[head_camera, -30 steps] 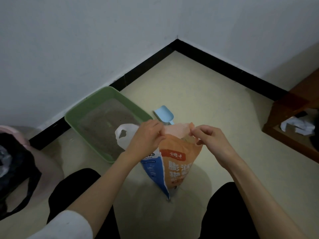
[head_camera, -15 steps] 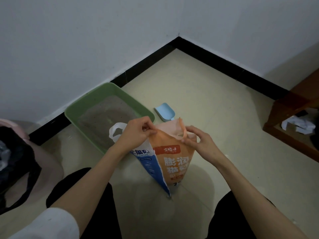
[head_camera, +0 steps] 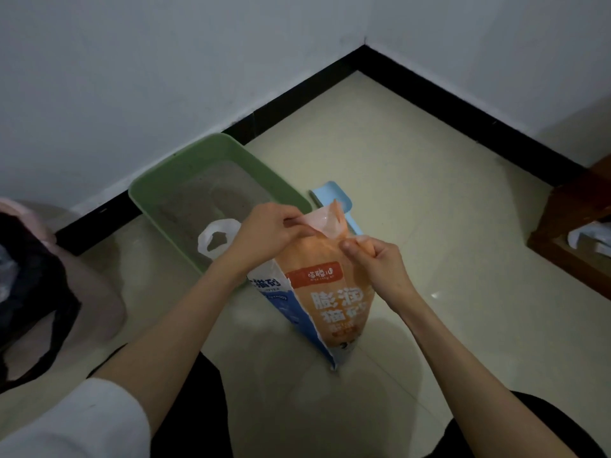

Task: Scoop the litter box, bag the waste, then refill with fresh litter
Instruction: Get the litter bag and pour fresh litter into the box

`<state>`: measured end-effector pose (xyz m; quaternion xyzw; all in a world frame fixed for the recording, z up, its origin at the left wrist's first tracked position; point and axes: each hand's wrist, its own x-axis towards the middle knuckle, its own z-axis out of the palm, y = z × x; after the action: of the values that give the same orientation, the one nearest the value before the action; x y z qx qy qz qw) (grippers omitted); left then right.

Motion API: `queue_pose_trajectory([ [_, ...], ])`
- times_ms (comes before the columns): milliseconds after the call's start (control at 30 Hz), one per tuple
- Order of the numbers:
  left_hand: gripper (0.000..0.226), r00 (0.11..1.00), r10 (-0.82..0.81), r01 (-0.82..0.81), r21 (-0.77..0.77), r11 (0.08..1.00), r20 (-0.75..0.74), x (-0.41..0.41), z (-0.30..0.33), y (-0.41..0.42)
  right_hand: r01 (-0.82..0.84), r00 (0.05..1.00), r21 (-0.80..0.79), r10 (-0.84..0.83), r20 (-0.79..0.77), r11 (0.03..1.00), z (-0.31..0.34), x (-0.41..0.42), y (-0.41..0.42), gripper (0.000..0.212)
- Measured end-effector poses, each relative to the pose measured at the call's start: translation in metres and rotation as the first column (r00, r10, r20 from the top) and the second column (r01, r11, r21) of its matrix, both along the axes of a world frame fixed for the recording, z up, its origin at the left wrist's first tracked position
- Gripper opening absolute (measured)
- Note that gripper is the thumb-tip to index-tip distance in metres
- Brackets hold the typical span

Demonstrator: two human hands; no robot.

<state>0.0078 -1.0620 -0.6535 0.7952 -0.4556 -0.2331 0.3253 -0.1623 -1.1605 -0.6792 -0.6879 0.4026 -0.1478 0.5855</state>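
Cream tile floor point(head_camera: 413, 166), white-walled corner. Orange-and-blue printed litter bag point(head_camera: 330, 305) upright at frame centre; left hand point(head_camera: 267, 236) and right hand point(head_camera: 380, 262) both pinch its top edge. Green plastic litter tray point(head_camera: 185, 180) upper left; light-blue plastic scoop point(head_camera: 334, 196) just behind the bag.

I see a glossy printed plastic litter bag point(head_camera: 330, 302), its torn top strip thin and translucent. The green litter box point(head_camera: 158, 201) looks like smooth matt plastic, holding grainy grey litter point(head_camera: 211, 200). The blue scoop point(head_camera: 334, 196) is smooth plastic too. Floor tiles point(head_camera: 413, 180) are polished and faintly reflective. At right, a brown wooden shelf point(head_camera: 562, 223) has a dull finish.
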Motion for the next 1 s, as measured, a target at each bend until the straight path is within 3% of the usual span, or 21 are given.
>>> queue_pose_trajectory([
  [133,0.012,0.986,0.136,-0.138,-0.015,0.99,-0.095,0.016,-0.01,0.013,-0.134,0.99,-0.05,0.131,-0.06,0.99,-0.018,-0.008,0.002,0.008],
  [233,0.016,0.968,0.201,-0.205,-0.008,0.979,-0.151,0.027,-0.02,0.024,-0.149,0.984,-0.05,0.144,-0.102,0.988,-0.033,0.0,0.008,0.011],
  [400,0.013,0.978,0.173,-0.179,-0.045,0.983,-0.118,0.042,-0.019,0.027,0.037,0.998,0.049,-0.034,-0.052,0.998,-0.042,0.018,0.015,0.028],
  [467,0.016,0.971,0.24,-0.237,-0.183,0.954,-0.001,0.038,-0.015,0.024,0.073,0.996,0.07,-0.07,-0.046,0.995,-0.044,0.021,0.014,0.031],
  [500,0.019,0.952,0.278,-0.233,-0.284,0.93,0.13,0.032,-0.014,0.022,0.085,0.996,0.075,-0.082,-0.046,0.994,-0.045,0.022,0.014,0.032],
  [567,0.016,0.856,0.243,-0.025,-0.434,0.901,0.455,0.014,-0.013,0.015,0.091,0.995,0.067,-0.088,-0.054,0.994,-0.047,0.025,0.014,0.033],
  [633,0.021,0.742,0.018,0.309,-0.366,0.878,0.671,-0.003,-0.025,0.005,0.085,0.995,0.031,-0.083,-0.059,0.996,-0.049,0.027,0.015,0.037],
  [700,0.037,0.686,-0.215,0.442,-0.163,0.882,0.695,-0.008,-0.036,-0.002,0.062,0.996,0.01,-0.061,-0.058,0.998,-0.049,0.025,0.016,0.041],
  [833,0.047,0.725,-0.347,0.369,0.09,0.925,0.594,0.003,-0.042,-0.005,-0.024,1.0,-0.002,0.024,-0.02,1.0,-0.05,0.019,0.018,0.037],
  [1000,0.036,0.77,-0.39,0.344,0.187,0.92,0.504,0.009,-0.045,-0.017,-0.089,0.995,-0.036,0.088,-0.042,0.995,-0.055,0.018,0.018,0.041],
])
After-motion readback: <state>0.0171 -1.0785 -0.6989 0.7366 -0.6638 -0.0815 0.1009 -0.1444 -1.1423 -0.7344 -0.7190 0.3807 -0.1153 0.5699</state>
